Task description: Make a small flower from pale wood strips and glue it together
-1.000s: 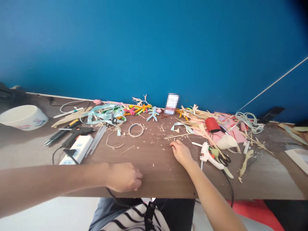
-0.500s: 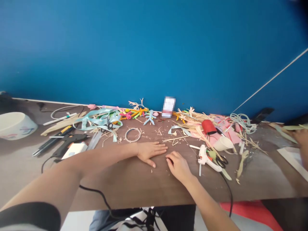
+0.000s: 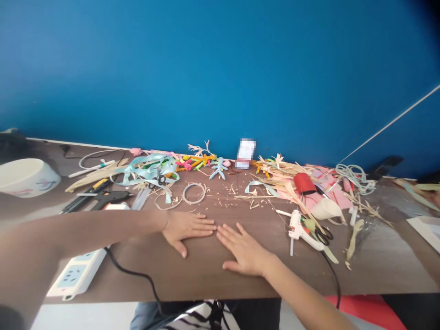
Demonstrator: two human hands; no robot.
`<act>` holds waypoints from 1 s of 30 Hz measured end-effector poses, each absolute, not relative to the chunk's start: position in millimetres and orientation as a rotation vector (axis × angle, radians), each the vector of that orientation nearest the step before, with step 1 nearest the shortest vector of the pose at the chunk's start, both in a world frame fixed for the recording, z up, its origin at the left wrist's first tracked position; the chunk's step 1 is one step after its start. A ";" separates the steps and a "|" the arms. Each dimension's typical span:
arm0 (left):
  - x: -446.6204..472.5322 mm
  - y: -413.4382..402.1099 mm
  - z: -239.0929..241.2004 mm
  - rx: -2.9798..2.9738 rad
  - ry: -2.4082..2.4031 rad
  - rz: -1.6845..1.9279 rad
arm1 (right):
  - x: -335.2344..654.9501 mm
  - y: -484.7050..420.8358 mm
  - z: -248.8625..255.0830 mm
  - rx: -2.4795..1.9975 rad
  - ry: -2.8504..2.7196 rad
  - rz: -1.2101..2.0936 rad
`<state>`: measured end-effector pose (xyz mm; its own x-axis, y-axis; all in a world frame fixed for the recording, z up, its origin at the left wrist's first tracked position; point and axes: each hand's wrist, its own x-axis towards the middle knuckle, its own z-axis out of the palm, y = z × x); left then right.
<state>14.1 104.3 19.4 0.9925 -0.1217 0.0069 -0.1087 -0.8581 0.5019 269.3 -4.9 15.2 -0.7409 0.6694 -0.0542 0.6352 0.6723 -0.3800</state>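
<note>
Left hand (image 3: 189,229) and right hand (image 3: 244,254) lay palm-down on the surface (image 3: 192,279), fingers extended, grasping nothing visible, fingertips nearly meeting; the pale ring (image 3: 194,202), round, without a long axis, lay beyond the left hand, the nearer one.
</note>
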 end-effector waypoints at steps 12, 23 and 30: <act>95.1 135.2 35.2 2.851 -0.113 0.388 | 340.1 61.9 9.3 -1.713 -2.170 -0.058; 193.9 135.3 12.5 1.539 0.768 1.046 | 319.4 59.6 7.2 -1.639 -1.564 0.526; 169.1 111.4 0.7 1.675 0.788 0.893 | 300.8 63.5 -2.5 -1.418 -1.296 0.867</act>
<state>169.1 111.4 0.7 0.5080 0.8425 0.1793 0.0736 -0.2499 0.9655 300.8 63.5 -2.5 0.1726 0.9788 0.1106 0.2718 0.0606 -0.9604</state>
